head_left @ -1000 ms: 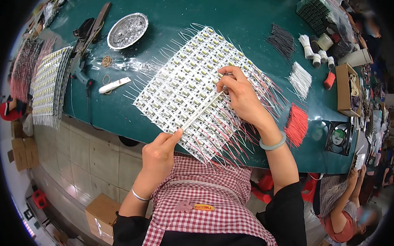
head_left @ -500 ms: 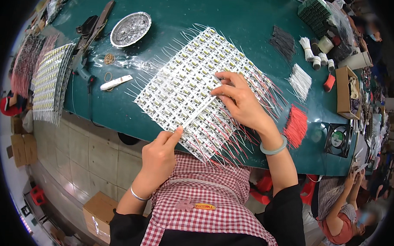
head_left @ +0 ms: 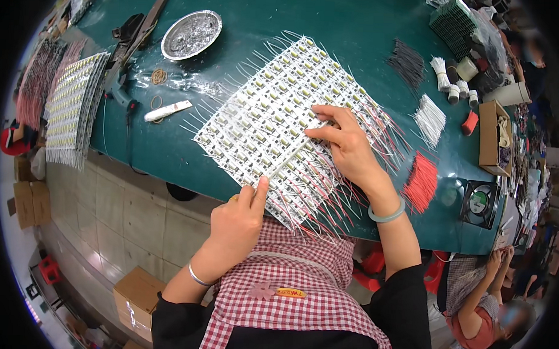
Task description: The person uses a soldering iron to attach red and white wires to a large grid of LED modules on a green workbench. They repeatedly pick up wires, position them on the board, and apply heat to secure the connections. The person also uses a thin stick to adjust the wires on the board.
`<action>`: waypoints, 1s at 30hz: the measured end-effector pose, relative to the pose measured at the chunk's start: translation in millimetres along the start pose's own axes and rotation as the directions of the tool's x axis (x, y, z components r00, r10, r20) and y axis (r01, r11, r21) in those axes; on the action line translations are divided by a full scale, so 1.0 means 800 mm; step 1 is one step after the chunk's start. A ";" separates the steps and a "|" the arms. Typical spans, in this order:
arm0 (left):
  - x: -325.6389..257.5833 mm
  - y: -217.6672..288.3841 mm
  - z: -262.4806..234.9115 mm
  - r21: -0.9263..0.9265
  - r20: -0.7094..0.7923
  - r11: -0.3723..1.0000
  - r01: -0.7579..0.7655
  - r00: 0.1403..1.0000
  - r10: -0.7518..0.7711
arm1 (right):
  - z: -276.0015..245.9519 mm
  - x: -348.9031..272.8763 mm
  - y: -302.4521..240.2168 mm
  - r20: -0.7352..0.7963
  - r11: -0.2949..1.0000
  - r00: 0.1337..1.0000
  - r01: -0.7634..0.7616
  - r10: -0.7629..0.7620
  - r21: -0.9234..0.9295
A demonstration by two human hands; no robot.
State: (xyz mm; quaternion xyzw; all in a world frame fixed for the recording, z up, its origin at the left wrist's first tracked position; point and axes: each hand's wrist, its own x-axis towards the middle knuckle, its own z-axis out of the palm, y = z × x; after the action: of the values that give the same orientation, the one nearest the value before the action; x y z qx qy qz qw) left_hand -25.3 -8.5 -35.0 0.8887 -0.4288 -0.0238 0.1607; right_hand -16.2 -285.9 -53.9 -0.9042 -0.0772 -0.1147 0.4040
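A large white circuit board panel with rows of small yellow-green parts lies tilted on the green table. White wires fringe its upper-left edge; red and white wires spread along its right and near sides. My left hand is closed at the near edge, index finger pressed on the panel and thumb hidden. Over the panel's right half, my right hand has its fingers bent, thumb and index close together at the surface. Whatever lies between these fingertips is too small to make out. A thin pale line runs across the panel between both hands.
Bundles of black wires, white wires and red wires lie to the right, near a small fan and a cardboard box. A metal bowl, white tube, heat gun and stacked panels are left.
The view has shifted slightly, so the table things sit a little farther right. Both hands stay on the panel; my right hand's fingertips have moved slightly over it.
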 end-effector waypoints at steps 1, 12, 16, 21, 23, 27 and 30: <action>0.003 0.000 -0.001 0.008 0.015 1.000 -0.008 1.000 0.007 | 0.000 -0.001 -0.001 0.000 1.000 1.000 0.002 -0.002 -0.019; -0.014 -0.015 0.004 -0.351 -0.149 0.935 0.057 0.982 -0.116 | -0.008 0.000 -0.034 -0.168 0.992 0.986 -0.027 0.006 -0.126; -0.038 -0.021 -0.012 -0.616 -0.172 0.759 0.213 0.903 -0.394 | -0.003 -0.006 -0.048 -0.113 0.995 0.993 0.027 -0.038 -0.092; -0.047 -0.029 -0.011 -0.693 -0.118 0.639 0.334 0.822 -0.557 | 0.026 -0.001 -0.054 0.006 0.993 1.000 0.012 -0.011 -0.119; -0.041 -0.027 -0.003 -0.721 -0.141 0.633 0.282 0.834 -0.533 | 0.028 0.004 -0.064 0.054 0.979 0.998 -0.001 0.012 -0.204; -0.029 -0.025 0.016 -0.698 -0.226 0.689 0.195 0.853 -0.471 | 0.035 0.011 -0.065 0.084 0.962 0.996 0.010 0.013 -0.273; -0.022 -0.019 0.016 -0.684 -0.206 0.693 0.227 0.852 -0.482 | 0.040 0.011 -0.055 0.113 0.933 0.992 0.091 -0.055 -0.348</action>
State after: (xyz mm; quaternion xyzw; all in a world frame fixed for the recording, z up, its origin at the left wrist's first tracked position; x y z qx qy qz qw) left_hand -27.3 10.8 -53.6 0.8347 -0.1730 -0.0310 0.5220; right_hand -13.2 -232.9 -40.9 -0.9631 -0.1095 -0.0958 0.2266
